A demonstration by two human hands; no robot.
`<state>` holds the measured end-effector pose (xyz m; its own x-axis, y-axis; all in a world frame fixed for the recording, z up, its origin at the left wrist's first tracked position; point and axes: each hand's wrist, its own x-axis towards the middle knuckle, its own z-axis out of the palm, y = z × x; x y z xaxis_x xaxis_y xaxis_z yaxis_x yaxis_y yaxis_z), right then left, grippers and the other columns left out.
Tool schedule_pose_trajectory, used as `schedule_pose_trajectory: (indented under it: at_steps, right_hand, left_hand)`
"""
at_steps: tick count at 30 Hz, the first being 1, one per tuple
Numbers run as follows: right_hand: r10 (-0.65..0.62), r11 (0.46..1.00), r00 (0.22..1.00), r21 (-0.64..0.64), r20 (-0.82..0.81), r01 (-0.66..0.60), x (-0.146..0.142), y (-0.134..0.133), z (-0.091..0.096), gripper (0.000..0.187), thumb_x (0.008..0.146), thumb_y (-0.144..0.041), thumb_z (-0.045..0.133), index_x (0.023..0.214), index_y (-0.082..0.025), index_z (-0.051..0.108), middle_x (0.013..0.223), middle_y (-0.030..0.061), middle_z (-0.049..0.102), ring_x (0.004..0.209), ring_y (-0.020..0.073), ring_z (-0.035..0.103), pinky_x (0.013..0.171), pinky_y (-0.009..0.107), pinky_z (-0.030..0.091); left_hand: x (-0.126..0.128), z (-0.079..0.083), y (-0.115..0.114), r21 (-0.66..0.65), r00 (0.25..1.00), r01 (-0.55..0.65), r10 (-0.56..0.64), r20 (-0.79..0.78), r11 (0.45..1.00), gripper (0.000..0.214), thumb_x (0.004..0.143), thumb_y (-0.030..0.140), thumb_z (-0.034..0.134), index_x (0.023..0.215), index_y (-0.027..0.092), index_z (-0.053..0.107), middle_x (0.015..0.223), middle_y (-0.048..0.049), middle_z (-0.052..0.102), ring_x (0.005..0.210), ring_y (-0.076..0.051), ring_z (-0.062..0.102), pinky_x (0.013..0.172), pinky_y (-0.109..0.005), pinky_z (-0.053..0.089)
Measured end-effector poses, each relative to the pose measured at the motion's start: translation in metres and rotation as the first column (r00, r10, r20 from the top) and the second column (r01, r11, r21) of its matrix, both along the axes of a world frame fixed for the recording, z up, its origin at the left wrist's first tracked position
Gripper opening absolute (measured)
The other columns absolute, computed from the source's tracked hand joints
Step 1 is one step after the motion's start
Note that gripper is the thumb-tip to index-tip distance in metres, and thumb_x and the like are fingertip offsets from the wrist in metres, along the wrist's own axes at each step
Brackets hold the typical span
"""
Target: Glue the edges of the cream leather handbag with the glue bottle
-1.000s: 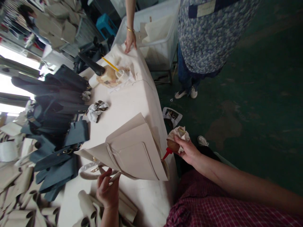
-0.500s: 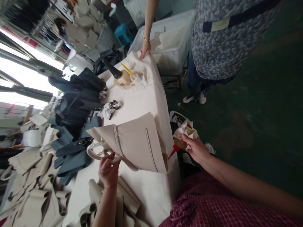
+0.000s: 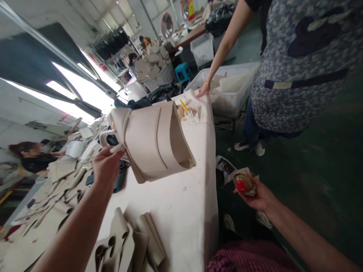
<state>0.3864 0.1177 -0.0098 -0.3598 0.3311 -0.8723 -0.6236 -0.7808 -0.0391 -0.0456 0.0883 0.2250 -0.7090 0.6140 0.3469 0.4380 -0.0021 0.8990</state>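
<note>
Left hand [image 3: 106, 166] clenched on the handle [image 3: 116, 148] of the beige bag [image 3: 144, 141], at the bag's left end. Bag is tipped on its side over the white-covered table [image 3: 176, 215], open end facing right; can't tell if its underside touches the cover. Right hand [image 3: 259, 194] wrapped round a bottle [image 3: 248, 184], red cap [image 3: 241, 185] facing the camera, pale cloth [image 3: 242, 172] around the bottle. That hand is out past the table edge, over the dark floor [image 3: 306, 196], well apart from the bag. Rolled beige pieces [image 3: 133, 241] lie on the near part of the table; dark bags [image 3: 120, 177] sit partly hidden behind the left hand. Beyond the beige bag: a yellow stick [image 3: 183, 105] in a small white cup [image 3: 187, 114]. Co-worker in a floral apron [image 3: 300, 90] stands at the far right, one hand [image 3: 204, 89] on the table's far corner, fingers down on the cover. White plastic bin [image 3: 231, 104] just beside that corner, blue stool [image 3: 183, 71] further back.
</note>
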Motion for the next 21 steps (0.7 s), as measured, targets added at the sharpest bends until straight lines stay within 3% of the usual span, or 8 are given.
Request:
schedule_pose_trajectory:
  at_steps: [4,9,12,15,21]
  right_hand:
    - [0.061,0.997,0.994,-0.039,-0.086,-0.064,-0.022,0.002,0.005,0.016,0.093,-0.032,0.049,0.096,-0.019,0.058,0.072,0.0033,0.068,0.065,0.0171,0.065,0.057,0.029,0.051]
    - [0.176,0.973,0.953,-0.101,-0.247,-0.205,-0.066,0.001,0.013,0.033,0.092,-0.049,0.044,0.084,-0.020,0.059,0.071,0.0007,0.067,0.070,0.0202,0.064,0.073,0.045,0.045]
    - [0.217,0.961,0.933,-0.108,-0.286,-0.256,-0.099,0.003,0.014,0.039,0.090,-0.053,0.044,0.078,-0.019,0.057,0.064,0.0008,0.063,0.060,0.0177,0.060,0.066,0.038,0.043]
    - [0.251,0.952,0.916,-0.089,-0.313,-0.292,-0.138,0.007,0.010,0.042,0.088,-0.054,0.046,0.075,-0.016,0.057,0.058,0.0033,0.059,0.054,0.0169,0.056,0.056,0.031,0.042]
    - [0.282,0.945,0.917,-0.085,-0.282,-0.317,-0.200,0.018,-0.011,0.043,0.090,-0.050,0.044,0.068,-0.015,0.054,0.050,0.0034,0.056,0.044,0.0133,0.051,0.047,0.024,0.042]
  left_hand:
    - [0.002,0.073,0.026,0.153,0.994,-0.042,0.025,0.109,0.987,0.027,0.044,0.009,0.075,0.062,0.010,0.055,0.057,0.0014,0.059,0.056,-0.011,0.057,0.061,-0.027,0.052]
    - [0.006,0.139,0.048,0.245,0.999,0.040,-0.045,0.014,0.969,0.020,0.062,0.001,0.070,0.065,0.009,0.051,0.058,-0.0005,0.055,0.058,-0.012,0.056,0.073,-0.042,0.054]
    - [0.005,0.168,0.060,0.275,0.999,0.037,-0.036,-0.012,0.961,0.020,0.068,-0.004,0.066,0.067,0.008,0.050,0.054,0.0028,0.048,0.057,-0.010,0.052,0.077,-0.047,0.052]
    - [0.004,0.190,0.066,0.269,1.000,0.007,-0.008,0.004,0.963,0.018,0.071,-0.003,0.066,0.069,0.008,0.051,0.051,0.0050,0.045,0.053,-0.008,0.047,0.076,-0.044,0.052]
    - [0.000,0.219,0.053,0.242,0.999,-0.033,0.023,0.045,0.970,0.016,0.070,-0.001,0.069,0.080,0.006,0.058,0.063,-0.0006,0.059,0.059,-0.011,0.055,0.073,-0.037,0.052]
